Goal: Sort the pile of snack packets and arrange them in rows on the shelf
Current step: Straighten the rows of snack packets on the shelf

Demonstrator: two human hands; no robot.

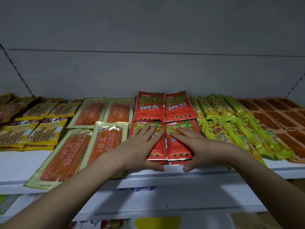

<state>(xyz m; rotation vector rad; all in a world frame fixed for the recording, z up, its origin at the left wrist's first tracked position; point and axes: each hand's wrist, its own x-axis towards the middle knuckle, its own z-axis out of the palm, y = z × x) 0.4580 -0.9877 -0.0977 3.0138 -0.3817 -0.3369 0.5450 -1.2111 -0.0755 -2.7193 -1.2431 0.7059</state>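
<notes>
On the white shelf [19, 164] the sorting looks almost finished, as far as I can judge: every kind of packet already lies in its own group, and I see no loose pile.

At the far left lie the yellow packets [33, 129] with brown sticks printed on them, glossy and flat, in two rows. To their right are the long orange stick packets [66, 156], clear film with pale green striped borders; two lie far and two near, and the near ones hang a little over the front edge and lie slightly tilted.

In the middle are the red packets [149, 106], shiny foil with crimped ends, two far and two near, each seeming to be a small stack. The left hand [142, 146] rests flat on the near left stack, fingers straight, thumb at its near edge. The right hand [199, 144] does the same on the near right stack. Both hands hold nothing; they seem to press and square these stacks.

Further right are the yellow-green packets [231, 129], narrow and puffy, lying diagonally, then the flat orange-brown packets [277, 116] in rows.

What is left, I think, is only straightening.
</notes>
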